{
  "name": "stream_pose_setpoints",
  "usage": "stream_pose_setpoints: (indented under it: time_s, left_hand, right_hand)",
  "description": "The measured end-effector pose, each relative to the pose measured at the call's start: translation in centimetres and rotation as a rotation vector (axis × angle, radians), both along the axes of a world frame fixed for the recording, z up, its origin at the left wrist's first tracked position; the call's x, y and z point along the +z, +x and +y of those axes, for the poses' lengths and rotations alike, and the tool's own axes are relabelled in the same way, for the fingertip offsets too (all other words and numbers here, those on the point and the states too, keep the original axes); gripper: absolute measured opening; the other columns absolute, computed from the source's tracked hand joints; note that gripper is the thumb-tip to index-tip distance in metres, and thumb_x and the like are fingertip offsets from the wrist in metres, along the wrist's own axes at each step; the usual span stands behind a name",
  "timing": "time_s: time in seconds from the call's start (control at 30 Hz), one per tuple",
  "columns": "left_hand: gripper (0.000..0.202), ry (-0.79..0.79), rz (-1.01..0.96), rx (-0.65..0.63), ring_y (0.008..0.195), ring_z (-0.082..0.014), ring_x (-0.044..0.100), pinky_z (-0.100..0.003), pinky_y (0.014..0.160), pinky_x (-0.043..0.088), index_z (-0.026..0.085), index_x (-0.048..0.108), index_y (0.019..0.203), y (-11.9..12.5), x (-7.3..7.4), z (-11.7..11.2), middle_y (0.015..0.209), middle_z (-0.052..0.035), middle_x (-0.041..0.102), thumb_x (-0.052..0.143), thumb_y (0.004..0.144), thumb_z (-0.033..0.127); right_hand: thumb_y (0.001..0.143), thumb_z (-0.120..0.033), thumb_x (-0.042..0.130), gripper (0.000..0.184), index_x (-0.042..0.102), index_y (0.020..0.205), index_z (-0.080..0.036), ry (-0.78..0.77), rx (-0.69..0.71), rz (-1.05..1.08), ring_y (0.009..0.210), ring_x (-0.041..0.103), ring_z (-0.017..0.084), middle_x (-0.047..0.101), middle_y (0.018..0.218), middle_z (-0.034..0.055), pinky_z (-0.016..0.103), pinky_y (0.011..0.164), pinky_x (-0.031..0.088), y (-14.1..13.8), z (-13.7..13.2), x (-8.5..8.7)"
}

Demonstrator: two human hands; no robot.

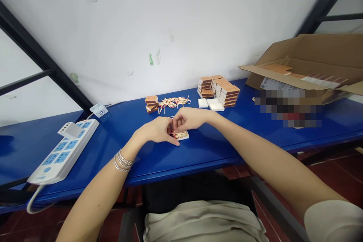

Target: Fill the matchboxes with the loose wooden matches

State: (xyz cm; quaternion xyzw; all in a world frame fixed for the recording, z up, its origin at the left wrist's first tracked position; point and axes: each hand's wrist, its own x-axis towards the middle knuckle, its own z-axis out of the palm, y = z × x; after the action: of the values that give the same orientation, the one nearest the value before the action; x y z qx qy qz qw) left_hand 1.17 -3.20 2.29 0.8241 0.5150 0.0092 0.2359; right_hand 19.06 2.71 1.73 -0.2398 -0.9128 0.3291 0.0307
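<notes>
Left hand point(154, 130) and right hand point(190, 119) curled narrow, fingertips close together at white matchbox tray point(182, 136) holding red-tipped matches; cannot tell whether either pinches anything. Tray sits on blue table point(198, 159) near body, apparently for close work. Loose matches point(172, 102) lie just beyond, within reach; stacked matchboxes point(225, 91) further right, grouped apart.

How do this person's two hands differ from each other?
The left hand wears silver bracelets at its wrist; the right hand shows none. A pale sleeve shows on the right arm, none on the left arm. Both hands are bare and meet over a white matchbox tray of red-tipped matches.
</notes>
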Motion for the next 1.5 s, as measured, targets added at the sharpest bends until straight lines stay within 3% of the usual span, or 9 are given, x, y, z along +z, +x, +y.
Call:
stream_pose_setpoints:
  time_s: [0.27,0.5,0.7,0.87,1.03,1.13,1.4,1.5]
  left_hand:
    - [0.048,-0.003,-0.048,0.015,0.066,-0.0159,0.059,-0.027,0.061,0.042,0.016,0.062,0.092,0.4,0.1,-0.2,0.076,-0.0013,0.066,0.081,0.059,0.047]
    - [0.044,0.028,-0.067,0.002,0.066,-0.0163,0.061,-0.027,0.062,0.043,0.017,0.063,0.092,0.6,0.0,-0.3,0.074,-0.0003,0.066,0.080,0.061,0.043]
    - [0.035,0.081,-0.066,-0.031,0.063,-0.0155,0.058,-0.027,0.058,0.041,0.017,0.063,0.092,0.5,0.1,-0.5,0.073,-0.0004,0.065,0.075,0.066,0.038]
    - [0.033,0.169,-0.078,0.015,0.063,-0.0158,0.057,-0.027,0.057,0.039,0.017,0.061,0.095,-0.2,0.0,-0.2,0.076,-0.0014,0.065,0.069,0.072,0.040]
    - [0.061,0.240,-0.056,0.145,0.071,-0.0194,0.060,-0.030,0.061,0.041,0.015,0.055,0.115,-0.7,0.1,0.4,0.086,-0.0038,0.066,0.074,0.067,0.048]
    - [0.064,0.273,0.018,0.188,0.078,-0.0221,0.061,-0.031,0.064,0.041,0.014,0.055,0.116,-0.8,0.1,0.5,0.091,-0.0058,0.067,0.076,0.065,0.049]
    - [0.052,0.309,0.042,0.143,0.075,-0.0208,0.062,-0.030,0.064,0.042,0.016,0.061,0.112,-0.2,-0.1,0.3,0.088,-0.0045,0.068,0.073,0.071,0.045]
    - [0.050,0.340,0.063,0.100,0.077,-0.0217,0.061,-0.031,0.066,0.042,0.016,0.060,0.115,0.2,-0.5,0.1,0.088,-0.0056,0.067,0.067,0.077,0.048]
  right_hand:
    - [0.069,-0.038,0.072,0.032,0.071,0.091,-0.015,-0.086,-0.017,-0.081,0.065,0.063,0.013,0.073,0.075,0.0034,0.023,0.059,0.045,1.1,0.9,0.4]
    - [0.065,-0.049,0.075,0.044,0.071,0.092,-0.014,-0.064,-0.011,-0.099,0.069,0.063,0.014,0.073,0.077,0.0038,0.024,0.061,0.044,1.5,1.3,0.7]
    - [0.052,-0.054,0.082,0.064,0.066,0.101,-0.016,-0.023,-0.001,-0.203,0.066,0.060,0.014,0.071,0.085,0.0023,0.024,0.058,0.041,1.3,1.0,0.3]
    - [0.054,-0.051,0.082,0.054,0.067,0.093,-0.016,0.130,-0.070,-0.149,0.066,0.059,0.014,0.070,0.083,0.0023,0.025,0.058,0.040,0.2,0.6,-0.1]
    - [0.056,-0.047,0.082,0.055,0.068,0.100,-0.015,0.153,-0.200,-0.093,0.072,0.061,0.015,0.071,0.089,0.0042,0.025,0.062,0.042,0.8,1.5,-0.2]
    - [0.058,-0.047,0.081,0.054,0.069,0.101,-0.017,0.192,-0.224,-0.079,0.073,0.062,0.016,0.072,0.091,0.0040,0.025,0.062,0.042,1.1,2.1,-0.5]
    - [0.062,-0.045,0.078,0.049,0.072,0.103,-0.019,0.291,-0.286,-0.148,0.078,0.064,0.019,0.072,0.095,0.0052,0.026,0.063,0.042,1.3,2.3,-0.4]
    - [0.066,-0.046,0.075,0.044,0.074,0.100,-0.019,0.312,-0.282,-0.187,0.076,0.062,0.019,0.072,0.087,0.0050,0.026,0.061,0.040,1.3,2.1,-0.2]
